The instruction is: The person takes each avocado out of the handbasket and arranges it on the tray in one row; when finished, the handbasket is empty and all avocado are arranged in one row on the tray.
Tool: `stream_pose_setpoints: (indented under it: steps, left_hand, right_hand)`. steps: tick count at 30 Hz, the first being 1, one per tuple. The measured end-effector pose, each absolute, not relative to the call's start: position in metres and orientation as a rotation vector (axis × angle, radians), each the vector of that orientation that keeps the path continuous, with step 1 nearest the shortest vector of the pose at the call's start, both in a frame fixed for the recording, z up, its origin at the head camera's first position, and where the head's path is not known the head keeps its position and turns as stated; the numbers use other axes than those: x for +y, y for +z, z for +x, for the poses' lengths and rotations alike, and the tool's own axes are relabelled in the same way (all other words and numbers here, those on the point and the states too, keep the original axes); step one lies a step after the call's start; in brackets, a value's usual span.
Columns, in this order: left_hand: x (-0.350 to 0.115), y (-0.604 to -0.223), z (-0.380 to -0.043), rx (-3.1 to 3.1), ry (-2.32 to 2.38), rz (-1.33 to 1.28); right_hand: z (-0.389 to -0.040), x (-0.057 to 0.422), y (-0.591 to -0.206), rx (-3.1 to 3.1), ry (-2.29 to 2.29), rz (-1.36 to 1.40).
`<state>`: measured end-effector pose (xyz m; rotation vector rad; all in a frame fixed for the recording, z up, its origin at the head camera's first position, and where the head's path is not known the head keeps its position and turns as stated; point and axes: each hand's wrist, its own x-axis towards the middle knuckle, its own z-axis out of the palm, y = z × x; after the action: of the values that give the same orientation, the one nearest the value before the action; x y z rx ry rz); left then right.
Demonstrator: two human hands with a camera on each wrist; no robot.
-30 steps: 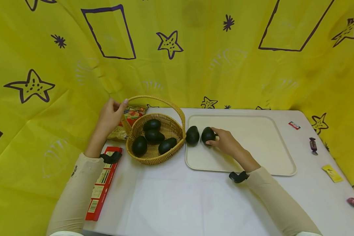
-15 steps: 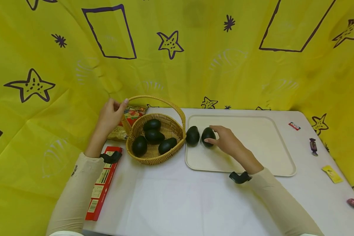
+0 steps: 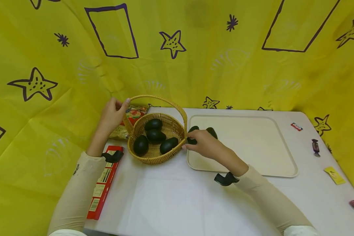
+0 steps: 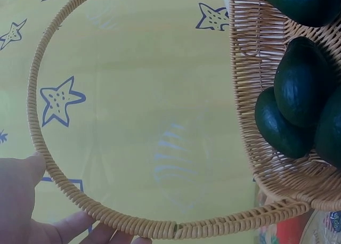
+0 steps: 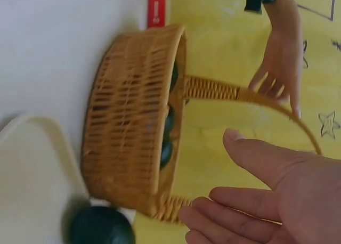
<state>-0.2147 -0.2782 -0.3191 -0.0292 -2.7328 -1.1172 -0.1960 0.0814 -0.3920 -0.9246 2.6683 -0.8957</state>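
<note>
A wicker basket (image 3: 153, 160) stands on the table with several dark avocados (image 3: 141, 145) inside. My left hand (image 3: 111, 115) holds the left part of its arched handle (image 4: 133, 226), with thumb and fingers on opposite sides of the cane. At the basket's right side is my right hand (image 3: 207, 144), near the handle's lower end. In the right wrist view its thumb stands apart from loosely extended fingers (image 5: 242, 204), with nothing held between them. Two more avocados lie on the tray's left end; my right hand partly covers the near avocado (image 3: 191, 141) and the other avocado (image 3: 212, 132).
The cream tray (image 3: 253, 144) lies right of the basket. A long red box (image 3: 104, 183) is at the left, and food packets (image 3: 135, 113) sit behind the basket. Several small sweets, among them a yellow packet (image 3: 334, 175), lie along the right edge. Yellow patterned cloth surrounds the table.
My right hand has let go of the avocado on the tray and moved left to the basket's right side. The left hand stays on the handle. The avocados stay in place.
</note>
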Motion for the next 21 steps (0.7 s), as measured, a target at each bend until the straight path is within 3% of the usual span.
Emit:
stream_pose_setpoints:
  steps: [10, 21]
  left_hand:
    - [-0.279, -0.319, -0.215, -2.722, -1.128, -0.021]
    - [-0.279, -0.319, -0.216, -2.726, -1.124, -0.025]
  right_hand:
    - [-0.199, 0.01, -0.391, 2.792, -0.645, -1.063]
    - [-0.204, -0.042, -0.398, 2.876, -0.127, -0.808]
